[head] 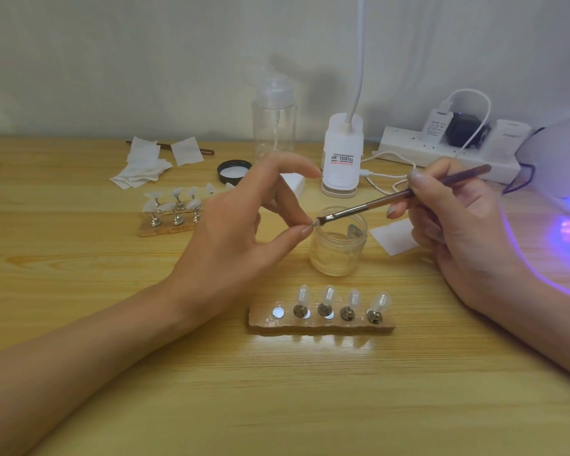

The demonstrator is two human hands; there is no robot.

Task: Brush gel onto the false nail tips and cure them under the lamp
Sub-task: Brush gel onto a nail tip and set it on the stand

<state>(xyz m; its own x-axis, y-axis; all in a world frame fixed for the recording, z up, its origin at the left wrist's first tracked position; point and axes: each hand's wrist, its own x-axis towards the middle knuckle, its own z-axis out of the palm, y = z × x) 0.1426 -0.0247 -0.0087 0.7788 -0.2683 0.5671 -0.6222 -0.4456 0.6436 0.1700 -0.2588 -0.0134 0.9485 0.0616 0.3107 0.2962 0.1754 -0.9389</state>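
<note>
Presently, the left hand [241,225] pinches a small translucent false nail tip [314,222] between thumb and a fingertip, above the open clear glass gel jar [338,255] standing mid-bench. The right hand [458,232] grips a brown-handled flat brush [408,193] pen-fashion, its bristles touching that tip. Near the front edge of the pale wooden bench [277,390], a wooden block stand [321,325] carries four upright tips on metal pegs, with a bare silver disc at its left end. A white curing lamp [560,153], glowing violet, sits at the right edge.
</note>
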